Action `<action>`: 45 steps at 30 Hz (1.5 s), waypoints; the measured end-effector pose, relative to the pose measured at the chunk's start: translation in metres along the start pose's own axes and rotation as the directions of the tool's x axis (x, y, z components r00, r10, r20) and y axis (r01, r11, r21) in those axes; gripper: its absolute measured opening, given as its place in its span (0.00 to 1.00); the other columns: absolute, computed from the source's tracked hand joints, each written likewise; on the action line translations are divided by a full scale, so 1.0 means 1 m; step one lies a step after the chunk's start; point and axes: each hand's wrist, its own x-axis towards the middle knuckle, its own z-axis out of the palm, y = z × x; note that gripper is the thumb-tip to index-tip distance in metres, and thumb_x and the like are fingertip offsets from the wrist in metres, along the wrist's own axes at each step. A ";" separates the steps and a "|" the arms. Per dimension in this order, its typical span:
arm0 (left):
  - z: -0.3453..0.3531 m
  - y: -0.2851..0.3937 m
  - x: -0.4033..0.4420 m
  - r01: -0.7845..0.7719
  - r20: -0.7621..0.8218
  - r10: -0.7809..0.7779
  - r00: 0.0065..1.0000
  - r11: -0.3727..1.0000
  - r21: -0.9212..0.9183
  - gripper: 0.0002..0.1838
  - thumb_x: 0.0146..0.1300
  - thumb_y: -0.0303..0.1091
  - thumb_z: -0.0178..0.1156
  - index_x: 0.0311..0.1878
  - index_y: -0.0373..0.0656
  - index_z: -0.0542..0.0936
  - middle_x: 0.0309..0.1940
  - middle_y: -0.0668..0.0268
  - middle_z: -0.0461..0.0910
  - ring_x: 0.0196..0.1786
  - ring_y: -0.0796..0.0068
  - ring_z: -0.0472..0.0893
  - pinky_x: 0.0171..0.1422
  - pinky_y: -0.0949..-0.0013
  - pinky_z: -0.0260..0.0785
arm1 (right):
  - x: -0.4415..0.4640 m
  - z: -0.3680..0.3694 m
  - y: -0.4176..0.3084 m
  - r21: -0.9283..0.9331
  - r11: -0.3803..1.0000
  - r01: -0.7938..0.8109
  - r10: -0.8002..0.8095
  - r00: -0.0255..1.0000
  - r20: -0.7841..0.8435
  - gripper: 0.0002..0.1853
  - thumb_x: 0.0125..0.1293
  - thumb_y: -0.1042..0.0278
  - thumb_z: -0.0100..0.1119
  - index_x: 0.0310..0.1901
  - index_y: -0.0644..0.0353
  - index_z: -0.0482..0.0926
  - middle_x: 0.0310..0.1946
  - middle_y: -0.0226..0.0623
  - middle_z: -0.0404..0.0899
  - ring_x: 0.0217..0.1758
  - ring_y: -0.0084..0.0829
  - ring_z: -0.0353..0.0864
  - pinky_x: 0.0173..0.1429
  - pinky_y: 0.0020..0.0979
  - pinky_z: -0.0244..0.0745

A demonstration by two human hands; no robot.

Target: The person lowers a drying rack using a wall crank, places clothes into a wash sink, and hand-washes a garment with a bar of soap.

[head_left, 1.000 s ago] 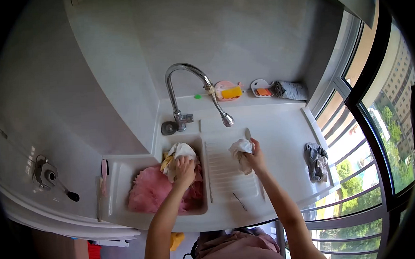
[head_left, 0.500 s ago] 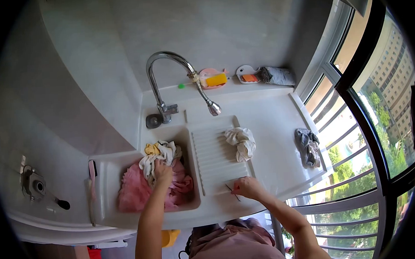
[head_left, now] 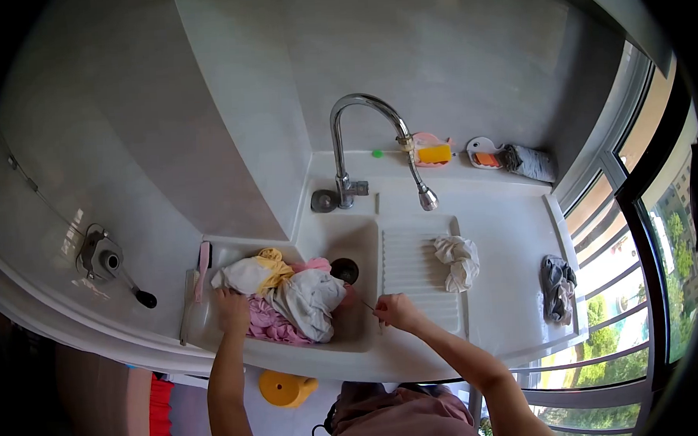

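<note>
The laundry (head_left: 306,298) lies in the basin (head_left: 336,236), the left hand (head_left: 232,309) at its nine o'clock — grip I cannot tell. At three o'clock, the right hand (head_left: 398,311) pinches a thin strand (head_left: 367,304).

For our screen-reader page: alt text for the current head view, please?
A left hand touches a heap of pink, white and yellow cloth at a white sink, while the right hand appears to hold a thin dark object. Crumpled white cloth lies over the edge of the ribbed board; a faucet stands behind.
</note>
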 end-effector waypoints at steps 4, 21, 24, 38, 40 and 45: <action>0.001 0.021 0.014 0.013 0.153 0.007 0.988 0.992 -0.127 0.21 0.61 0.41 0.47 0.57 0.50 0.76 0.66 0.59 0.64 0.65 0.59 0.65 0.67 0.53 0.47 | 0.005 0.005 -0.025 -0.163 0.984 -0.067 0.060 0.997 -0.049 0.13 0.60 0.62 0.53 0.24 0.62 0.79 0.16 0.37 0.79 0.18 0.32 0.81 0.30 0.32 0.78; -0.270 0.178 0.141 -0.447 -0.583 -0.057 0.810 0.584 -0.678 0.15 0.58 0.44 0.57 0.35 0.40 0.76 0.29 0.55 0.80 0.34 0.53 0.81 0.38 0.54 0.73 | -0.031 -0.133 0.070 -0.102 0.959 -0.266 0.108 0.670 -0.734 0.15 0.52 0.67 0.60 0.43 0.54 0.77 0.35 0.44 0.74 0.43 0.48 0.73 0.47 0.43 0.71; -0.250 0.186 0.168 -0.403 -0.513 -0.024 0.858 0.588 -0.701 0.15 0.58 0.42 0.57 0.39 0.40 0.75 0.31 0.55 0.80 0.36 0.52 0.80 0.40 0.53 0.73 | -0.020 -0.136 0.057 -0.139 0.951 -0.274 0.078 0.652 -0.754 0.15 0.52 0.67 0.60 0.43 0.55 0.77 0.36 0.44 0.74 0.44 0.48 0.73 0.48 0.43 0.70; -0.157 0.175 0.173 -0.567 -0.683 -0.191 0.705 0.428 -0.704 0.14 0.57 0.30 0.61 0.45 0.42 0.71 0.45 0.56 0.69 0.41 0.54 0.76 0.42 0.57 0.72 | 0.007 -0.113 0.077 -0.377 0.860 -0.345 0.050 0.791 -0.609 0.20 0.51 0.64 0.63 0.47 0.55 0.71 0.38 0.42 0.72 0.44 0.45 0.71 0.48 0.42 0.69; -0.125 0.203 0.153 -0.643 -0.704 -0.055 0.708 0.362 -0.675 0.15 0.58 0.32 0.61 0.47 0.44 0.70 0.45 0.57 0.69 0.39 0.56 0.78 0.39 0.58 0.72 | 0.010 -0.114 0.076 -0.382 0.854 -0.353 0.063 0.800 -0.597 0.21 0.51 0.64 0.64 0.47 0.55 0.71 0.38 0.42 0.71 0.45 0.45 0.71 0.48 0.42 0.69; -0.061 0.265 0.153 -0.538 -0.515 0.180 0.838 0.428 -0.726 0.19 0.53 0.25 0.59 0.49 0.44 0.71 0.46 0.53 0.68 0.41 0.49 0.77 0.40 0.53 0.72 | 0.011 -0.115 0.072 -0.402 0.836 -0.373 0.078 0.807 -0.586 0.22 0.50 0.65 0.64 0.48 0.55 0.70 0.39 0.42 0.71 0.45 0.44 0.70 0.49 0.41 0.69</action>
